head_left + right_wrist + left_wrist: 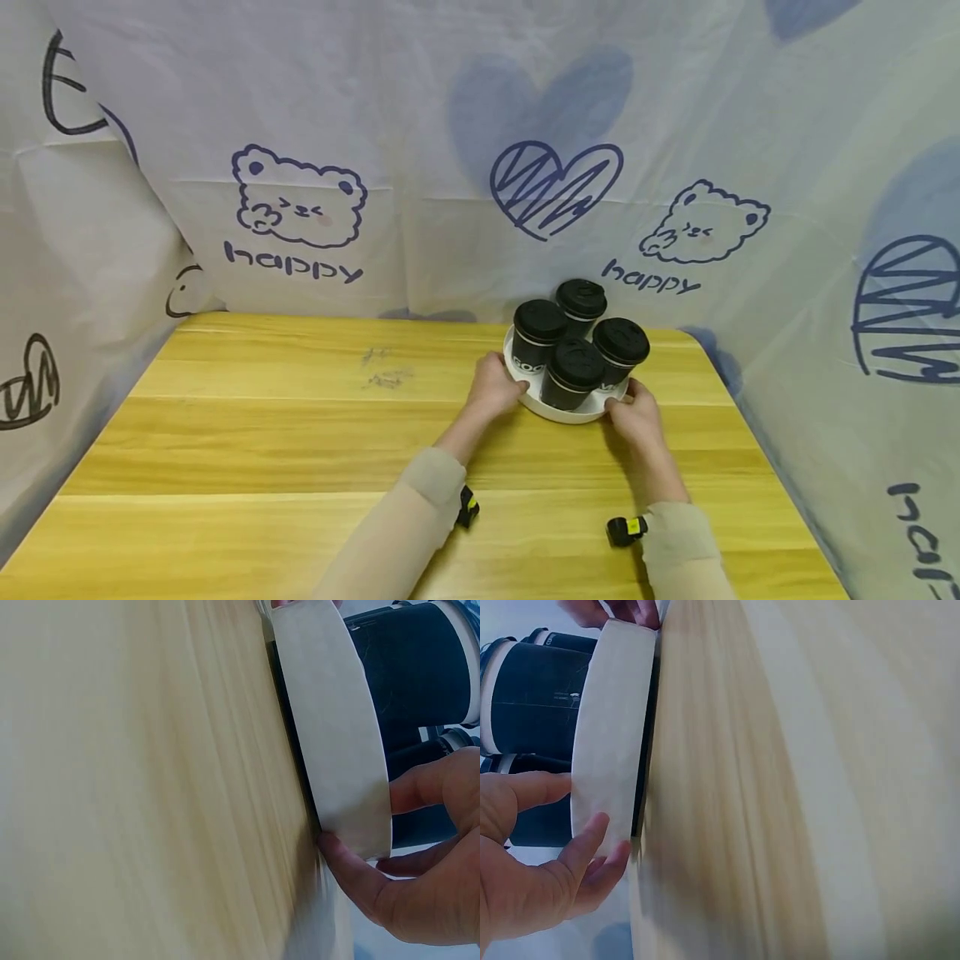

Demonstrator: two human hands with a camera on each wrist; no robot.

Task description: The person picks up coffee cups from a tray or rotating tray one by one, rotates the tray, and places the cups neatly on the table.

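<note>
A round white tray (567,415) bears several black lidded paper cups (570,385), all upright and grouped close together, at the far right part of the table. My left hand (497,388) grips the tray's left side. In the left wrist view, the thumb lies over the rim and the fingers curl against the outer wall (611,727). On the opposite side my right hand (639,417) holds the tray the same way, thumb at the rim and a fingertip (328,841) by the lower edge. A dark strip shows between the tray's underside and the table in both wrist views.
The wooden table (300,450) has dark scuff marks (386,377) near its back edge. A white cloth (420,167) printed with hearts and bears hangs close behind the tray and along both sides. Each wrist carries a small black device (626,531).
</note>
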